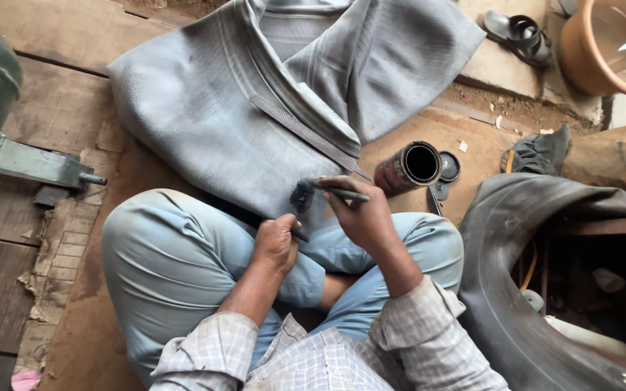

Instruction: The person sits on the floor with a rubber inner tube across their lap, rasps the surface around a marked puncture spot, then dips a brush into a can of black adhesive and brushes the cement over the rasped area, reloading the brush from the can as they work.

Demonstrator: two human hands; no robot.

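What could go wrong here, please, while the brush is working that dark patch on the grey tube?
The open can lies on its side close by the right hand; an elbow or sleeve might knock it and roll it away. The brush could smear the dark patch wider than wanted, since the grey tube lies in loose folds. The left hand pins only one edge, so the rubber may slip.

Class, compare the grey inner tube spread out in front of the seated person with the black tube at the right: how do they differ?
The grey inner tube lies flat, folded and limp; the black tube stands curved and rounder. The grey one is pale and dusty, with a dark patch; the black one is dark. The right hand works on the grey one; no hand touches the black one. Both look like rubber tubes.
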